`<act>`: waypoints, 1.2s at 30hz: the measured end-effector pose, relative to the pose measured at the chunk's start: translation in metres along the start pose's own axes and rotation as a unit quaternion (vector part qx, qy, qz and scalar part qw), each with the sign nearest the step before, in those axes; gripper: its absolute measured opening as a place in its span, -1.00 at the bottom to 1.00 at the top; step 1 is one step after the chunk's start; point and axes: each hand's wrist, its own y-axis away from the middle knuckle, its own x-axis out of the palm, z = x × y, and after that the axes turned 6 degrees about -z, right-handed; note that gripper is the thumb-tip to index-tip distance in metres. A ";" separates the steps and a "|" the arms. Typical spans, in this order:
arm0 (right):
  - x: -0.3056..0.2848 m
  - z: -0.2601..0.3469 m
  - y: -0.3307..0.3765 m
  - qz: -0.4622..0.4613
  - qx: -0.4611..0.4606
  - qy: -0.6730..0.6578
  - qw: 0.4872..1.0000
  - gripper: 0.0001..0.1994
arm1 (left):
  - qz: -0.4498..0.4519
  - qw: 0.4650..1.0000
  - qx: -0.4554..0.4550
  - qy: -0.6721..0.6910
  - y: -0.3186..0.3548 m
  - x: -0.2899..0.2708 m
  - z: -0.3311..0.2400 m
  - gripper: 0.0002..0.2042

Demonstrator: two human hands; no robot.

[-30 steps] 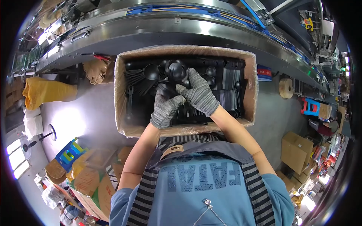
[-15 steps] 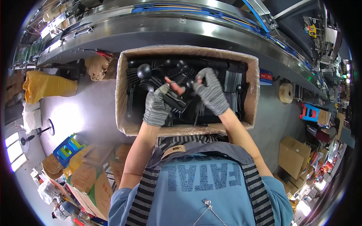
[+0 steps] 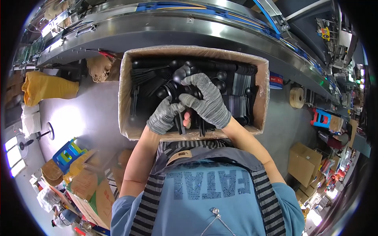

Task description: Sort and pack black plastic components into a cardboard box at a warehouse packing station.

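Observation:
A brown cardboard box [image 3: 125, 98] sits in front of me, filled with black plastic cutlery [image 3: 153, 80], spoons and forks among them. Both my hands wear grey knit gloves and meet over the box's middle. My left hand [image 3: 164, 116] grips a bundle of black plastic spoons [image 3: 177, 88] from below. My right hand [image 3: 206, 100] closes over the same bundle from above, its fingers curled on the handles. A bare fingertip shows between the two gloves.
A long steel conveyor [image 3: 165, 27] curves behind the box. A yellow bag [image 3: 47, 87] lies at the left. Blue stools [image 3: 67, 154] [image 3: 321, 118], cardboard boxes [image 3: 303, 159] and a tape roll [image 3: 296, 97] stand on the grey floor around me.
My hands were apart half a second ago, each gripping cutlery. They have come together over the box's middle, closing on one bundle of spoons.

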 end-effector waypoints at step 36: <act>0.047 0.005 -0.037 0.370 0.175 -0.090 0.908 -0.61 | -0.360 0.875 0.156 -0.284 0.097 -0.010 0.055 -0.62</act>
